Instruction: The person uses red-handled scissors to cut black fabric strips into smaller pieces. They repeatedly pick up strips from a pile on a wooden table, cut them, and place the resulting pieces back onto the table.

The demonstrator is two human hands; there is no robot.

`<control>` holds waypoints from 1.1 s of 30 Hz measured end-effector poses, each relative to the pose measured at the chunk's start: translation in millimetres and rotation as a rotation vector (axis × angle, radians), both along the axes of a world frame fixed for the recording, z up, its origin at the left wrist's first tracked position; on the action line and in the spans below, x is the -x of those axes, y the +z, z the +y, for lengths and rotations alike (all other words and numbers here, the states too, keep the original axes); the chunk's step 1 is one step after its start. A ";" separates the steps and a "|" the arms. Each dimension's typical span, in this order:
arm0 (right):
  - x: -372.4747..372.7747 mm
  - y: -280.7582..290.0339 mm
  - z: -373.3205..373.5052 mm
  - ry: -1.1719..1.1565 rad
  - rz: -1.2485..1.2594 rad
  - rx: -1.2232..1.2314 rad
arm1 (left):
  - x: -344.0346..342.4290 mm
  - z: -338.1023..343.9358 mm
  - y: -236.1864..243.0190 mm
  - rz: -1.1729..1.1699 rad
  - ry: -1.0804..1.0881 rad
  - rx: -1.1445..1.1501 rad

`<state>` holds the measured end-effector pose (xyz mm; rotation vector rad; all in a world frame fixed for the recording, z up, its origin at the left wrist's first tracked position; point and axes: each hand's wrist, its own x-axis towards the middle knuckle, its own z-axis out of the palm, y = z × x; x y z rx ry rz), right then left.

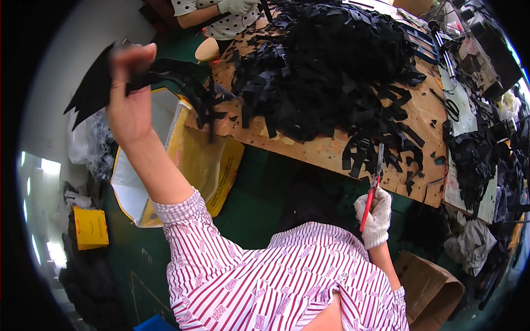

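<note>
My bare left hand [131,99] is raised at the upper left, its fingertips smeared by motion. Black fabric strips [91,83] fan out to its left and trail right towards the table corner, gripped in its fingers. Low at the table's front edge, my right hand [377,215] wears a white knitted glove. It is closed around a slim red-handled tool [371,199] with a long narrow metal tip pointing up. Just beyond that tip lie black straps, one with a buckle [363,146]. A big heap of black strips [326,71] covers much of the wooden table [320,153].
Below my left arm stands an open yellow bag [212,171] with a white lining. Black scissors [451,109] and more strips [472,160] lie at the right. A cardboard box [428,289] is by my right elbow. Another person's gloved hand [236,6] works at the far side.
</note>
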<state>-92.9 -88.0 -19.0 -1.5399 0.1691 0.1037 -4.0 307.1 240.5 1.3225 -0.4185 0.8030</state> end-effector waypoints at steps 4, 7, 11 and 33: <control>2.3 -8.3 3.0 -0.044 -0.094 0.059 | -3.7 24.3 -14.5 0.110 -0.386 0.082; 4.4 -3.2 4.9 -0.017 -0.098 0.080 | -8.6 8.6 -44.7 0.472 -0.080 -0.089; 8.0 -1.3 4.6 0.007 -0.112 0.093 | -27.0 -19.8 -97.5 0.768 0.074 -0.461; -66.4 23.3 46.4 0.191 0.004 -0.107 | 8.2 -196.6 -217.3 0.783 -0.964 0.852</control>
